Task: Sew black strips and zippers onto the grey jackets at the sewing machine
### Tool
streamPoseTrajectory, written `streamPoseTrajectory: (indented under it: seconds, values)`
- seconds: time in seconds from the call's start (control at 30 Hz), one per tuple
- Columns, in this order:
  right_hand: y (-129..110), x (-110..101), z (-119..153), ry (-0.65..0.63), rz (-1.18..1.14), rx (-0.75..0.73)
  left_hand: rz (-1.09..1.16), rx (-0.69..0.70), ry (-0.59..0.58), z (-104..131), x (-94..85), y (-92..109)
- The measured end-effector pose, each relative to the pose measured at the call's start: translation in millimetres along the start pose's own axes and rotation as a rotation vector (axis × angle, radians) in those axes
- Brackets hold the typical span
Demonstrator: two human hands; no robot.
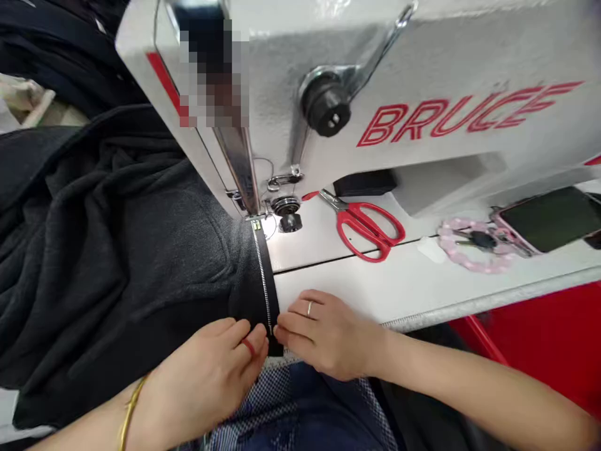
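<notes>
A dark grey fleece garment [154,232] spreads over the left of the table. Along its right edge runs a black zipper [263,275] with silver teeth, its far end under the needle area of a white sewing machine [272,75]. My left hand [211,369] lies on the garment's near edge, fingers curled together at the zipper's near end; its fingertips are partly hidden. From the other side, my right hand [323,332] pinches the zipper tape's near end between thumb and fingers. Both hands rest close together at the table's front edge.
Red-handled scissors [370,228] lie on the machine bed beside a black block [365,183]. Farther right are a pink beaded ring with keys [474,244] and a phone [554,216]. Dark cloth [56,56] is heaped at the back left. A red surface [554,338] shows below the table.
</notes>
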State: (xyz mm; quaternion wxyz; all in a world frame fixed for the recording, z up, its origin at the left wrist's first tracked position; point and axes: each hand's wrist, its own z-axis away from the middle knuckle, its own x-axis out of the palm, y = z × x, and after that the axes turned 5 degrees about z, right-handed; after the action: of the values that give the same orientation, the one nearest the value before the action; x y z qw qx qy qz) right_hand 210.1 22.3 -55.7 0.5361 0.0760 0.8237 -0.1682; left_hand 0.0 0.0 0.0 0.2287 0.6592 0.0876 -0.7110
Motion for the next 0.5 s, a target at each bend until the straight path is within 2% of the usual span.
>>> streamPoseTrajectory:
  seconds: [0.3, 0.5]
  values:
    - [-1, -8, -1, -0.106, 0.02, 0.056, -0.025, 0.004, 0.012, 0, 3.8, -2]
    - [14, -9, -10, -0.168, 0.034, 0.07, -0.051, 0.009, 0.025, -6, 5.8, -18]
